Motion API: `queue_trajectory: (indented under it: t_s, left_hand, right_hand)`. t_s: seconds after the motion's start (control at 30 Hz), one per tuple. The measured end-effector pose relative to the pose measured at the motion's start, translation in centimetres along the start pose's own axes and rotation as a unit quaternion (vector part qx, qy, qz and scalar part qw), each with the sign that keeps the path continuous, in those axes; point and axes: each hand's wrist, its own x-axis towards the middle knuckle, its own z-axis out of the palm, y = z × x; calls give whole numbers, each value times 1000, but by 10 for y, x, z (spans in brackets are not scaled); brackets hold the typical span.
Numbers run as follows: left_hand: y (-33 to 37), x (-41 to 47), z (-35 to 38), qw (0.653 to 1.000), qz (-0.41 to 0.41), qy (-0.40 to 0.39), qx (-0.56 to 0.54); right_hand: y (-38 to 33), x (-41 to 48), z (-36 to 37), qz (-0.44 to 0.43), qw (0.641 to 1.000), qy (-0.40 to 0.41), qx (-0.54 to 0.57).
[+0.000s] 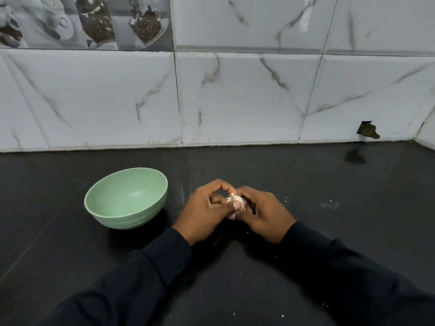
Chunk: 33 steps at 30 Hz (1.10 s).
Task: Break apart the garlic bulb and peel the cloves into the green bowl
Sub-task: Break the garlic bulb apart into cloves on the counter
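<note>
Fingers (219, 183) of left hand (202, 208) and right hand (266, 212) grip the garlic bulb (236, 199) — twisting hard could scatter cloves across the worktop (317, 184).

**Garlic bulb in both hands, green bowl to its left**

The garlic bulb (237, 200) is small, white and papery, with a short stem tip sticking up. It is mostly hidden, gripped between the left hand (204, 208) and the right hand (266, 211) just above the black counter (329, 184). The green bowl (127, 220) is pale and round with a ribbed outer wall. It stands upright on the counter, near the bulb.
</note>
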Motion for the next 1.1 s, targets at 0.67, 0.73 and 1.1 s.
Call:
queue_trajectory:
  t_s: [0.67, 0.73, 1.1]
  left_hand:
    - [7, -2, -3, 997, 5, 73, 2]
    - [5, -1, -2, 997, 16, 64, 39]
    - [0, 7, 5, 995, -25, 83, 50]
  right_hand:
    - [-13, -4, -8, 86, 990, -53, 98]
    - [-13, -5, -8, 76, 991, -62, 90]
    - [-13, -5, 8, 20, 999, -27, -29]
